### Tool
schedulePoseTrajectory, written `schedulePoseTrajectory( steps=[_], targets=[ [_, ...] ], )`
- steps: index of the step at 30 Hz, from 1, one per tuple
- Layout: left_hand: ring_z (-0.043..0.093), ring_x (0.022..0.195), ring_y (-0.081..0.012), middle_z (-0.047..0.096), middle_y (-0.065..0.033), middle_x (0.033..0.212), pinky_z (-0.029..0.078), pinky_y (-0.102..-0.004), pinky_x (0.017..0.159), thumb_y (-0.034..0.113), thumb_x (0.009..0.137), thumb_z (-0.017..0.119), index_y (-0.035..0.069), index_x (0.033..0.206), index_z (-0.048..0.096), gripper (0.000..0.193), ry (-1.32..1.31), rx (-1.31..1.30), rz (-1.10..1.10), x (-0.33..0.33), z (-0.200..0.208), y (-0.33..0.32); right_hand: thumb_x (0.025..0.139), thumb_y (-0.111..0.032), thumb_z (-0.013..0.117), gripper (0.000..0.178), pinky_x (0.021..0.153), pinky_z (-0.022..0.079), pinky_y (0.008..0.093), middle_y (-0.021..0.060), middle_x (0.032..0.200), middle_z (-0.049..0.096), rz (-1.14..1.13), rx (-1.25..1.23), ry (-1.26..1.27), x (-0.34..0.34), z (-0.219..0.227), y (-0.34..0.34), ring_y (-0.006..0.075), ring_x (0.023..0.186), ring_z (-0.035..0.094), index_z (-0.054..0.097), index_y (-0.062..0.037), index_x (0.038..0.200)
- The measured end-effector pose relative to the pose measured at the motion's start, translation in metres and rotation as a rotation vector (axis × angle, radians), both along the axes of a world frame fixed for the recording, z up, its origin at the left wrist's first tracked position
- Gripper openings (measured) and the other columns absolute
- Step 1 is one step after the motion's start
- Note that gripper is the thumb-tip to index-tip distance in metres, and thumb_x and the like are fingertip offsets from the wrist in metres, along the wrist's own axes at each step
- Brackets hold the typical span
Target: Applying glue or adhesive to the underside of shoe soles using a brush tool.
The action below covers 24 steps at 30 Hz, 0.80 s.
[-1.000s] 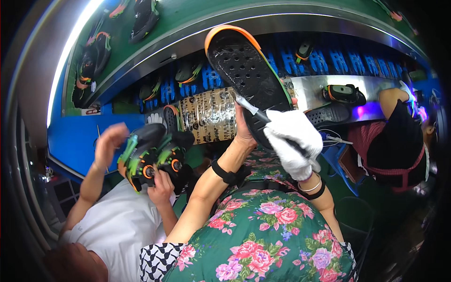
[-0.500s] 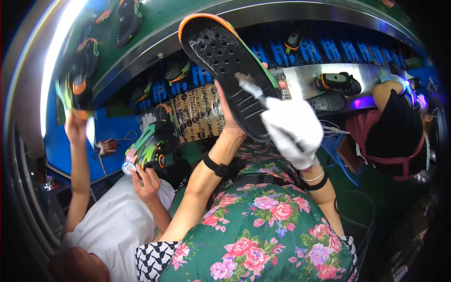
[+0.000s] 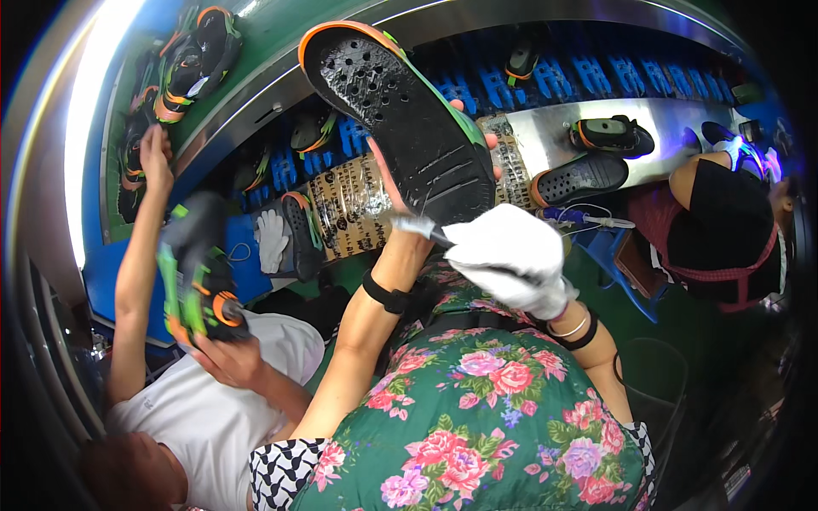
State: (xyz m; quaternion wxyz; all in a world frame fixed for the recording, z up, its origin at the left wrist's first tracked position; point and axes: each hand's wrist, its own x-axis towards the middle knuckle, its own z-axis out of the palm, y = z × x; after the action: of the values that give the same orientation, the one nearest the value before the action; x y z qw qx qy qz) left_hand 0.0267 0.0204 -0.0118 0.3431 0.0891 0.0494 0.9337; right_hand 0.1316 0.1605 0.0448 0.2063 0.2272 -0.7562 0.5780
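My bare left hand (image 3: 389, 181) holds up a black shoe sole (image 3: 407, 140) from behind, thumb along one side and fingertips showing at the other. The sole has an orange and green rim, small holes at the far end and ridges toward the near end; wet-looking gloss covers its surface. In a white glove, my right hand (image 3: 509, 260) is closed around the dark handle of a brush (image 3: 417, 226). The pale bristles are at the sole's near end, over my left wrist; whether they touch the sole I cannot tell.
A co-worker at left, in a white top, holds a black, green and orange shoe (image 3: 200, 272). Beyond my hands runs a conveyor with blue racks (image 3: 588, 78) bearing shoes. Another sole (image 3: 588, 179) lies on the metal ledge at right. White gloves (image 3: 273, 238) lie at left.
My right hand has drawn the brush from the middle of the sole down to its near end. The sole has shifted slightly left. The co-worker's upper hand has moved toward the shelf shoes.
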Motion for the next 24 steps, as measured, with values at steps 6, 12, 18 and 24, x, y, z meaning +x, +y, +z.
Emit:
schedulePoseTrajectory(
  steps=[6,12,18,24],
  targets=[
    [0.056,0.12,-0.0452,0.041,-0.0136,0.153,0.053,-0.0647,0.09,0.082,0.089,0.038,0.007,0.155,0.03,0.101,-0.055,-0.094,0.077,-0.001,0.009,0.003,0.075,-0.002,0.08,0.031,0.075,0.057,0.0355,0.0112,0.103,0.075,-0.122,0.144,0.116,-0.005,-0.009,0.016,0.0265,0.088,0.071,0.077,-0.0066,0.105],
    [0.054,0.123,-0.0507,0.032,-0.0184,0.158,0.055,-0.064,0.091,0.079,0.09,0.042,0.007,0.158,0.023,0.101,0.085,0.01,0.055,-0.009,0.003,0.005,0.074,-0.004,0.083,0.016,0.075,0.057,0.0343,0.0108,0.092,0.076,0.022,-0.17,-0.165,0.0,-0.012,0.016,0.0237,0.083,0.072,0.078,-0.0083,0.089],
    [0.055,0.121,-0.0535,0.032,-0.0234,0.156,0.06,-0.0597,0.087,0.076,0.089,0.046,0.006,0.158,0.023,0.101,0.089,-0.044,-0.018,-0.016,0.005,0.006,0.073,-0.002,0.082,0.028,0.072,0.057,0.0343,0.0096,0.1,0.076,-0.066,0.159,0.101,0.004,-0.007,0.014,0.0249,0.082,0.071,0.078,-0.0095,0.099],
    [0.055,0.12,-0.055,0.032,-0.0262,0.156,0.06,-0.0583,0.086,0.074,0.09,0.044,0.006,0.158,0.024,0.098,0.064,-0.056,-0.064,-0.02,0.009,0.004,0.075,0.0,0.081,0.015,0.076,0.058,0.0322,0.0105,0.089,0.076,-0.004,-0.225,-0.167,-0.001,-0.012,0.023,0.0237,0.083,0.073,0.077,-0.0071,0.089]
  ],
)
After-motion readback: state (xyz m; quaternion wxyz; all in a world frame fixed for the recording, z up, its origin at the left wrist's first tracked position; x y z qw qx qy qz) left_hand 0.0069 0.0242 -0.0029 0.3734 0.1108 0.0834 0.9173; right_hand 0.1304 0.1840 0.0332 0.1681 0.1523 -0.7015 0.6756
